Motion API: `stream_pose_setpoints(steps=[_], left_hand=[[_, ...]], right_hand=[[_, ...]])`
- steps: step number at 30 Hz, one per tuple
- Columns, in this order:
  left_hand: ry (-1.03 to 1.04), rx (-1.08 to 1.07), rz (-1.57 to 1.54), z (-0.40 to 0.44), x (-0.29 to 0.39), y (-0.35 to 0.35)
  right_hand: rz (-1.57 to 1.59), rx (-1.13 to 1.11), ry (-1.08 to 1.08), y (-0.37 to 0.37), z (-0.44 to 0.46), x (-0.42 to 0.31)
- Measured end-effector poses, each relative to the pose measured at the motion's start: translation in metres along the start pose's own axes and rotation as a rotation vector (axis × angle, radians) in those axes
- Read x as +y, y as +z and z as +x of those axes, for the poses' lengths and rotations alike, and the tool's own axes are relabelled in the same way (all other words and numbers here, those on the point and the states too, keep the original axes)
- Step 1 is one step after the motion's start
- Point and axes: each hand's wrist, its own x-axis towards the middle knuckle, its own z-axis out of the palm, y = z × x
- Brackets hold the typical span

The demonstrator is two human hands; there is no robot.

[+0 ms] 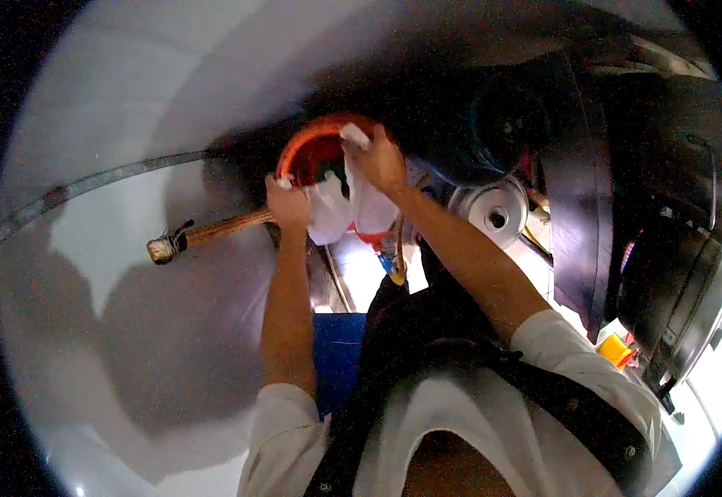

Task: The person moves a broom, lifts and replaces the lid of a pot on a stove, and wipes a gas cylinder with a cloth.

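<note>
A round orange-red bucket point(315, 132) stands in front of me, its inside partly in shadow. Over its near side hangs a limp white sheet point(328, 211), plastic or cloth; I cannot tell which. My left hand point(287, 203) is closed at the bucket's left rim, with a bit of the white material at its fingers. On the other side, my right hand point(384, 166) is closed on a bunched part of the same material above the bucket. Something small and green shows inside the bucket, too dim to name.
A brown bundled stick point(224, 226) with a tied end juts left beside the bucket. To the right are a dark round tub point(506, 124), a shiny metal disc point(493, 214) and a black panel point(576, 199). A yellow container point(614, 349) lies low right; a blue surface point(338, 348) is below.
</note>
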Motion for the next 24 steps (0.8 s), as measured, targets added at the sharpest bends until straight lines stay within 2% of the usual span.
stream_pose_setpoints(steps=[2, 5, 7, 9, 10, 12, 14, 15, 16, 18, 21, 23, 24], left_hand=[[-0.014, -0.03, 0.022, 0.028, 0.005, -0.007], [-0.049, -0.042, -0.006, 0.037, 0.006, -0.013], [-0.003, 0.063, 0.038, 0.015, -0.031, 0.009], [-0.123, 0.094, 0.026, -0.05, 0.008, -0.004], [-0.117, 0.03, -0.19, -0.077, 0.01, -0.01], [-0.134, -0.006, -0.124, -0.093, -0.01, -0.002], [-0.121, -0.053, 0.041, -0.073, 0.008, -0.013], [-0.231, -0.127, -0.038, -0.06, 0.018, -0.022], [-0.23, -0.128, -0.02, -0.047, 0.016, -0.023], [-0.109, -0.084, 0.053, -0.015, 0.005, -0.012], [-0.014, -0.087, 0.1, 0.025, -0.008, -0.001], [0.01, -0.11, 0.098, 0.038, 0.002, -0.002], [-0.085, -0.116, 0.025, 0.037, 0.015, -0.009]], right_hand=[[-0.024, -0.001, -0.063, 0.008, 0.022, -0.009], [0.05, 0.089, 0.12, 0.023, 0.026, -0.022], [0.128, 0.068, 0.127, 0.012, -0.001, -0.013], [0.107, 0.195, -0.099, 0.013, -0.038, 0.027], [0.119, 0.183, -0.105, 0.005, -0.049, 0.03], [0.131, 0.144, -0.106, -0.01, -0.067, 0.033], [0.07, 0.071, -0.047, -0.009, -0.052, 0.016], [0.044, 0.032, -0.016, -0.005, -0.043, 0.006], [0.055, -0.016, 0.02, -0.008, -0.034, -0.003], [0.086, -0.106, 0.102, -0.012, -0.006, -0.019], [-0.051, -0.031, 0.139, 0.006, 0.037, -0.023], [0.023, -0.006, 0.169, 0.005, 0.037, -0.025], [0.061, 0.006, 0.183, 0.005, 0.037, -0.028]])
